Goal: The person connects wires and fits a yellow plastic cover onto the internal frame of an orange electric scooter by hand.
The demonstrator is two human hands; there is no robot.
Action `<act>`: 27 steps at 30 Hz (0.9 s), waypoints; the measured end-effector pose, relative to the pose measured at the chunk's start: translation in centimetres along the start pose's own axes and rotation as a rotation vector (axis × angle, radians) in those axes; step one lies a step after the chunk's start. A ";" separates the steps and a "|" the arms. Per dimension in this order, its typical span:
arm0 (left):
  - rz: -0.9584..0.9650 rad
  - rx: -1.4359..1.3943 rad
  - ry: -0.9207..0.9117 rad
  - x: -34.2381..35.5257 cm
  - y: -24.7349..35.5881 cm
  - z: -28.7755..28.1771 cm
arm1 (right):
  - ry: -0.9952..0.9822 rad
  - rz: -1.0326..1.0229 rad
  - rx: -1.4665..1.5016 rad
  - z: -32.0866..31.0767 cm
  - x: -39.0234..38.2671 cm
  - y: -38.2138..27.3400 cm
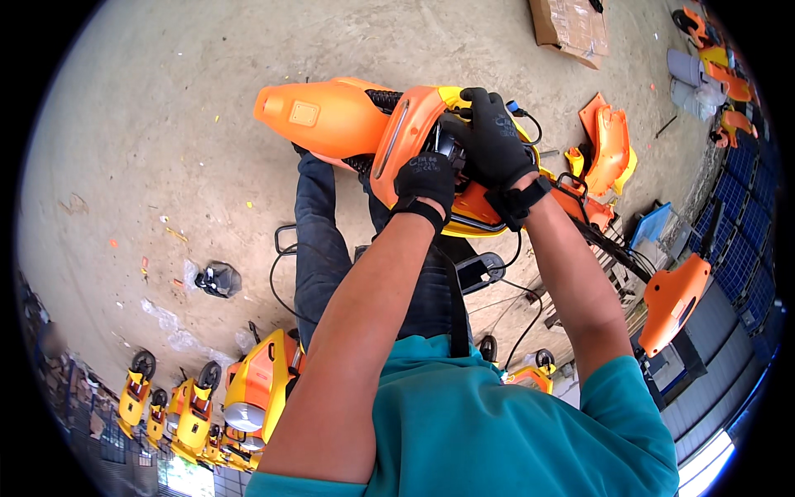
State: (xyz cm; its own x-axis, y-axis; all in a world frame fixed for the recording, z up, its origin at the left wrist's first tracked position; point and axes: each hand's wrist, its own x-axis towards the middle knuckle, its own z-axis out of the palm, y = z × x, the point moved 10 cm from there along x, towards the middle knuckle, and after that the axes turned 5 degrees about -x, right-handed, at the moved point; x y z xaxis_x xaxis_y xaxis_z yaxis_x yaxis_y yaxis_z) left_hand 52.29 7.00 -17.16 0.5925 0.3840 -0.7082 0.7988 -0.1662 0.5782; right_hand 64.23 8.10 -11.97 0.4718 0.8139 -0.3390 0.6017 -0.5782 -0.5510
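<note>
An orange and yellow scooter (339,120) lies across in front of my legs. Black gloves cover both hands. My left hand (426,178) has its fingers curled at an opening in the orange panel (403,128). From the upper right, my right hand (494,137) reaches over the yellow rim, fingers bent inward. Between the two hands sits a dark, glossy part (450,147), mostly covered by the gloves. What the fingertips grip is hidden. Beside my right hand, a black cable with a blue connector (515,108) sticks out.
Orange and yellow body panels (611,149) lie on the floor at right, near a cardboard box (570,31). An orange scooter part (675,305) juts out at far right. Several yellow scooters (195,414) stand at lower left. A black plastic bag (219,280) lies left of my legs.
</note>
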 end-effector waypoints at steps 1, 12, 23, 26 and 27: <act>-0.005 0.012 -0.007 0.2 -0.1 0.2 | -0.018 0.018 -0.056 -0.1 0.2 0.1; 0.029 0.095 0.106 0.4 -1.1 1.3 | 0.066 0.317 1.013 -3.9 -0.3 7.5; -0.012 0.106 0.071 0.8 -1.4 1.7 | -0.277 0.405 0.853 4.4 -2.1 3.5; -0.040 0.071 0.000 0.9 -1.4 1.9 | -0.107 0.453 0.754 3.4 -2.1 4.5; -0.041 0.069 0.005 1.0 -1.4 1.7 | -0.045 0.465 0.731 2.8 -2.0 4.5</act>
State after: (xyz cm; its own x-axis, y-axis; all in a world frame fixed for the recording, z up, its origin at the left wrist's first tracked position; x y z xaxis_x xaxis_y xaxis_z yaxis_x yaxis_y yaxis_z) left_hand 51.93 6.08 -19.33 0.5591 0.3963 -0.7283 0.8275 -0.2126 0.5196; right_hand 64.18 4.01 -15.95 0.5323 0.5142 -0.6725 -0.2180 -0.6844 -0.6958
